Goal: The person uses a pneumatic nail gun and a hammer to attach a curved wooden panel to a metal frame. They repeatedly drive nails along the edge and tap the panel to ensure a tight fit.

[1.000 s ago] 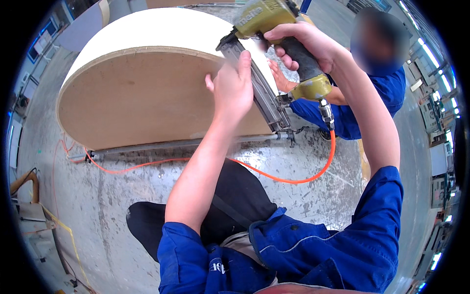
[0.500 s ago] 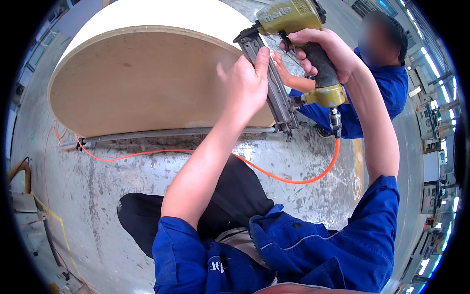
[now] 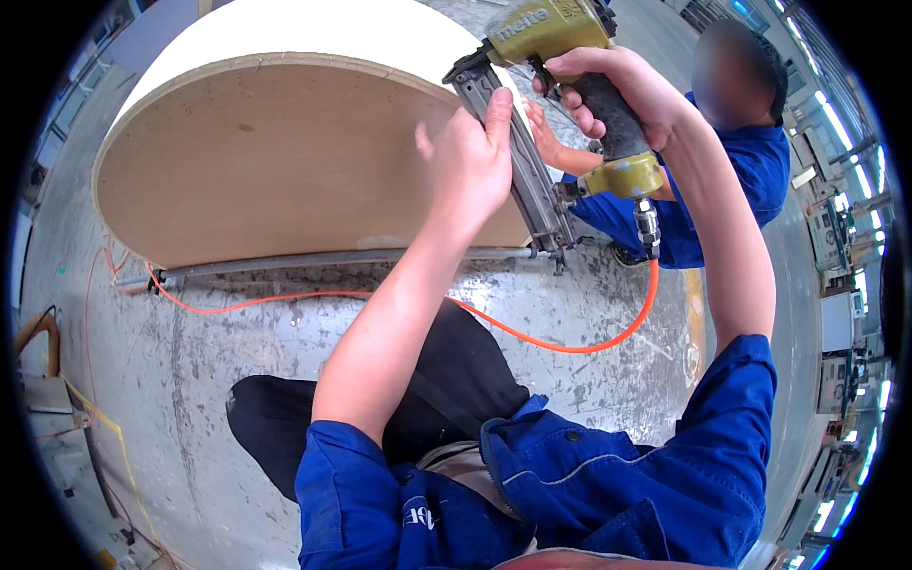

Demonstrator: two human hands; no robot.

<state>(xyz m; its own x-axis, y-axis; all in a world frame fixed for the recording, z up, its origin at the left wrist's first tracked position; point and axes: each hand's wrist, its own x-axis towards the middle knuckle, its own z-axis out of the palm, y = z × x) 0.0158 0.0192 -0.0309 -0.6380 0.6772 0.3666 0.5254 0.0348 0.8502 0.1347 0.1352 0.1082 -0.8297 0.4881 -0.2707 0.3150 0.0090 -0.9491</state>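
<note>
Shifted slightly leftward since the earlier frame, olive nail gun (image 3: 551,33), likely heavy and rigid, is gripped at its dark handle (image 3: 610,116), the best hold, by the right hand (image 3: 646,95) before the curved panel (image 3: 275,161), the left hand's (image 3: 470,166) clasp at the magazine (image 3: 527,157) being unclear.

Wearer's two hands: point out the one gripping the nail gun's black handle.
The right hand, wrapped around the black handle; the left hand instead is at the long grey magazine.
</note>
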